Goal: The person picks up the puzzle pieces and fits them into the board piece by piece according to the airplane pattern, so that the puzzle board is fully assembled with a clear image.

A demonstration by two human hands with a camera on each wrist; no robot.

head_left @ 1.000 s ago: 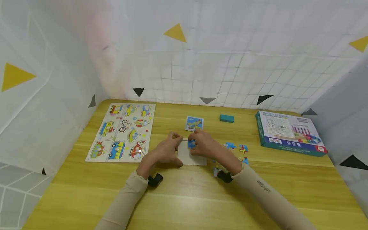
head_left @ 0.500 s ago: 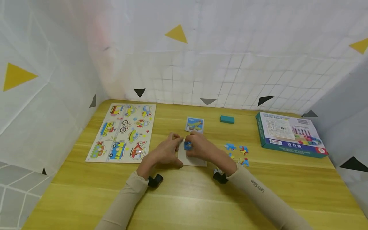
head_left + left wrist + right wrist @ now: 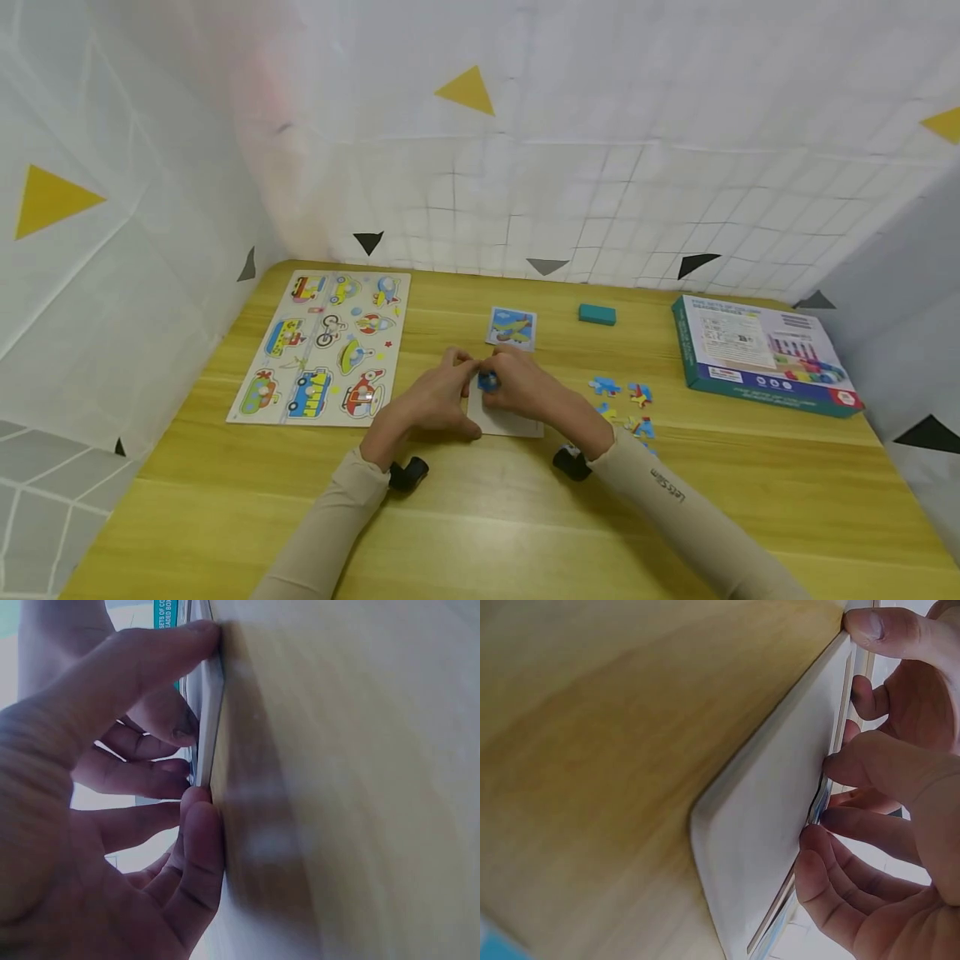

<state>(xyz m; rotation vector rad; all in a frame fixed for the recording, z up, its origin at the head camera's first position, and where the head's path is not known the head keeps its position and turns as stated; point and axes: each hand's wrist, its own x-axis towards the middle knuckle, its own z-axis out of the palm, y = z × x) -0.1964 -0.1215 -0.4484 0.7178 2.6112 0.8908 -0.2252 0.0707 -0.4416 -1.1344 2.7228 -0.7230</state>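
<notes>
A pale, square puzzle tray lies on the table, its raised rim visible in the right wrist view. My left hand holds its left side, thumb at the near corner and fingertips at the far one. Between thumb and fingers, my right hand pinches a blue jigsaw piece down at the tray's far left corner. The piece is close against the inside of the rim, partly covered by fingertips. Several loose jigsaw pieces, blue, red and yellow, lie right of the tray. Behind it is a plane picture card.
A large vehicle puzzle board lies at the left. At the back stands a small teal block; a flat game box is at the right. White sheeting encloses the back and sides of the wooden table.
My right hand has moved left across the tray with the blue jigsaw piece, into the far left corner beside the left fingertips. My left hand has kept its hold on the tray.
</notes>
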